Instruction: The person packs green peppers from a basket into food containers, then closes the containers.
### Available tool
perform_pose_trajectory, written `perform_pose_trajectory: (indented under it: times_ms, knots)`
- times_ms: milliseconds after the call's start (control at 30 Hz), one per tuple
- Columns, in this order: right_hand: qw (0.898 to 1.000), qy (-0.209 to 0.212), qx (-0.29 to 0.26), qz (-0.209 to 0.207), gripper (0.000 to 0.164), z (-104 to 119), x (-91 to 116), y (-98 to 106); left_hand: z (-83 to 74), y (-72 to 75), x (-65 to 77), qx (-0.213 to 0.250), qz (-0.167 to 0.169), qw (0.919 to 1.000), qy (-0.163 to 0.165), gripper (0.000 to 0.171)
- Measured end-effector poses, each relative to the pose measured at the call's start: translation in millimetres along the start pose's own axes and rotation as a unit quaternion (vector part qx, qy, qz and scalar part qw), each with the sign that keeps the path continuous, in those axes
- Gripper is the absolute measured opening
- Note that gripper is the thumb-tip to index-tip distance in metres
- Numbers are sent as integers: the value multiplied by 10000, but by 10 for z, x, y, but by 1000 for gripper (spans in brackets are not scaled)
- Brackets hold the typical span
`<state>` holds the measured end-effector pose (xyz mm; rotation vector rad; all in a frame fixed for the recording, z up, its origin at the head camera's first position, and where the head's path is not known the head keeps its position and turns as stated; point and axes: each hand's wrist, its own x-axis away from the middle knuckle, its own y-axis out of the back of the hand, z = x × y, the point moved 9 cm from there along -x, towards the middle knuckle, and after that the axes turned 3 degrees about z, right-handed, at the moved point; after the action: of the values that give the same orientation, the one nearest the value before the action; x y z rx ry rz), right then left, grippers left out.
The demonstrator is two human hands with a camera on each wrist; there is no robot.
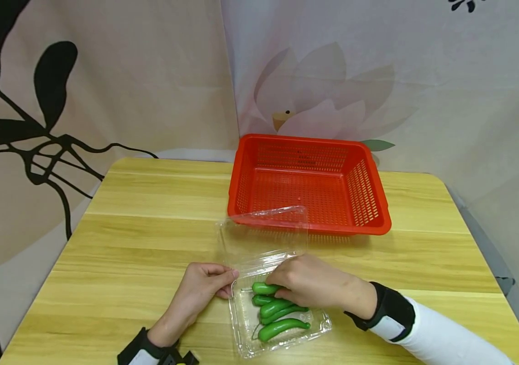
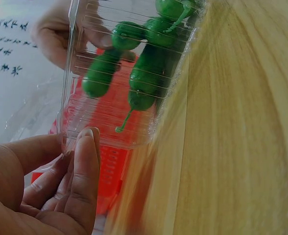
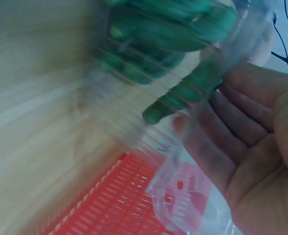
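Observation:
A clear plastic clamshell box (image 1: 245,344) sits on the table with its hinged lid (image 1: 264,235) laid back over the near rim of the red basket. Several green chili peppers (image 1: 282,328) lie side by side in the box. My left hand (image 1: 205,288) pinches the box's left rim between thumb and fingers, also plain in the left wrist view. Reaching in from the right, my right hand (image 1: 311,281) grips the farthest pepper (image 1: 264,288) at its right end. That pepper is tilted in the right wrist view, which is blurred. My right fingertips are partly hidden in the head view.
Behind the box stands a red perforated plastic basket (image 1: 309,229) at the table's back edge. The light wooden table (image 1: 149,243) extends to both sides. A patterned cloth (image 1: 159,76) hangs behind it.

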<state>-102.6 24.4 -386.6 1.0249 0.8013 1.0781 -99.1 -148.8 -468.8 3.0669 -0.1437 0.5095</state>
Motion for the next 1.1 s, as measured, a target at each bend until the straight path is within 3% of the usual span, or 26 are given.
perform_pose_trajectory:
  times_ms: [600, 1100]
  knots:
    - [9998, -116, -51, 151, 7, -75, 9, -135, 13, 5, -8, 36, -13, 10000, 1, 24]
    - [9968, -170, -381, -679, 7, -158, 157, 112, 6, -10, -19, -21, 34, 10000, 31, 19]
